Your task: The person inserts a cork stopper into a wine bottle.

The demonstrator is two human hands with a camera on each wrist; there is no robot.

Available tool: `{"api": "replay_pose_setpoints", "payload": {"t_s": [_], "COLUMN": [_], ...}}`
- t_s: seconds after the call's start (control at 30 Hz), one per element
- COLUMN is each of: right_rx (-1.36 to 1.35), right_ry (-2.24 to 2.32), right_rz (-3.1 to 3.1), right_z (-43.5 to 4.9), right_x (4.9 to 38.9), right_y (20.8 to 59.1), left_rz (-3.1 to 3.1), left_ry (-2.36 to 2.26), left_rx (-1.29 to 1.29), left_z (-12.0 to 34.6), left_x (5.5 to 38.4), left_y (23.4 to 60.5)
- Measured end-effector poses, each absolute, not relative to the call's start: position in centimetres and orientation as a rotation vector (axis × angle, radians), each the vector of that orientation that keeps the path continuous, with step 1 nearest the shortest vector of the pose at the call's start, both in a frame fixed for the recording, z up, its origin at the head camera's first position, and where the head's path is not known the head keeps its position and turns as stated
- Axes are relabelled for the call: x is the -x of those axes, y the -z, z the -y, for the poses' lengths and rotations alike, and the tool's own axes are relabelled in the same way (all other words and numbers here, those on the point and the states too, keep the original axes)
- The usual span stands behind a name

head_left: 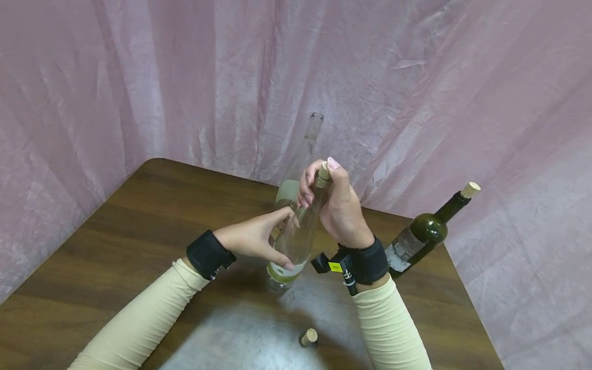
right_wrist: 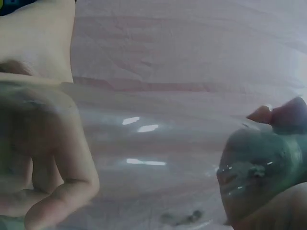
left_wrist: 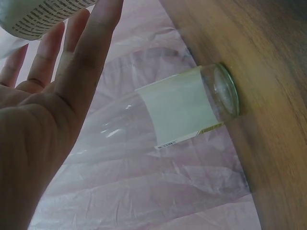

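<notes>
Between the two hands stands a clear glass bottle (head_left: pixel 300 234), slightly tilted, with a pale cork (head_left: pixel 324 171) in its mouth. My left hand (head_left: pixel 252 237) grips the lower body, thumb across the label in front and fingers behind. The right hand (head_left: pixel 344 210) is at the top, its thumb on the cork and its fingers curled about the cork and neck. In the left wrist view the held bottle's printed label (left_wrist: pixel 45 18) shows above the left fingers. The right wrist view looks through the clear glass (right_wrist: pixel 144 143) at both hands.
A second clear bottle (head_left: pixel 288 191), its mouth uncorked, stands behind the held one. To the right is a dark green wine bottle (head_left: pixel 427 228) with a cork (head_left: pixel 470 189) in it. A loose cork (head_left: pixel 309 337) is on the wooden table (head_left: pixel 139 231) in front. Pink curtains (head_left: pixel 185 77) hang behind.
</notes>
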State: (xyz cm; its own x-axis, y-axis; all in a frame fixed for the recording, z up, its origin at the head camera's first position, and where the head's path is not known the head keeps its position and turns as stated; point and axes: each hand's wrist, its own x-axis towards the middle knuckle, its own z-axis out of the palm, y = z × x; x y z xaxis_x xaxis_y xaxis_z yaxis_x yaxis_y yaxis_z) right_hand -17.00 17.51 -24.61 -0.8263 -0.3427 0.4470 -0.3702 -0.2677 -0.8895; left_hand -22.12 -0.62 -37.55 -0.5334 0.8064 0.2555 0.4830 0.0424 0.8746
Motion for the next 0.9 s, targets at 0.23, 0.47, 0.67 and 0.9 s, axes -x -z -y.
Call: {"api": "replay_pose_setpoints", "payload": {"t_s": [0.23,0.47,0.67,0.9], "right_rx": [-0.877,-0.875,-0.84,-0.803], "right_ry": [-2.101,-1.889,-1.802,-1.833], "right_rz": [1.839,1.895,1.951,1.935], "right_z": [-16.8,-16.7,-17.0,-17.2], "right_x": [16.8,16.3,15.9,15.5], "right_y": [25.9,27.8,29.1,29.2], "left_rz": [-2.03,-2.072,-2.062,-2.039], "left_ry": [-1.48,-1.441,-1.445,-1.47], "left_rx": [-1.315,-1.277,-1.258,-1.255], "left_z": [0.6,0.7,0.8,0.5], "left_x": [22.3,22.2,22.2,22.1], "left_y": [37.4,37.9,37.7,37.8]}}
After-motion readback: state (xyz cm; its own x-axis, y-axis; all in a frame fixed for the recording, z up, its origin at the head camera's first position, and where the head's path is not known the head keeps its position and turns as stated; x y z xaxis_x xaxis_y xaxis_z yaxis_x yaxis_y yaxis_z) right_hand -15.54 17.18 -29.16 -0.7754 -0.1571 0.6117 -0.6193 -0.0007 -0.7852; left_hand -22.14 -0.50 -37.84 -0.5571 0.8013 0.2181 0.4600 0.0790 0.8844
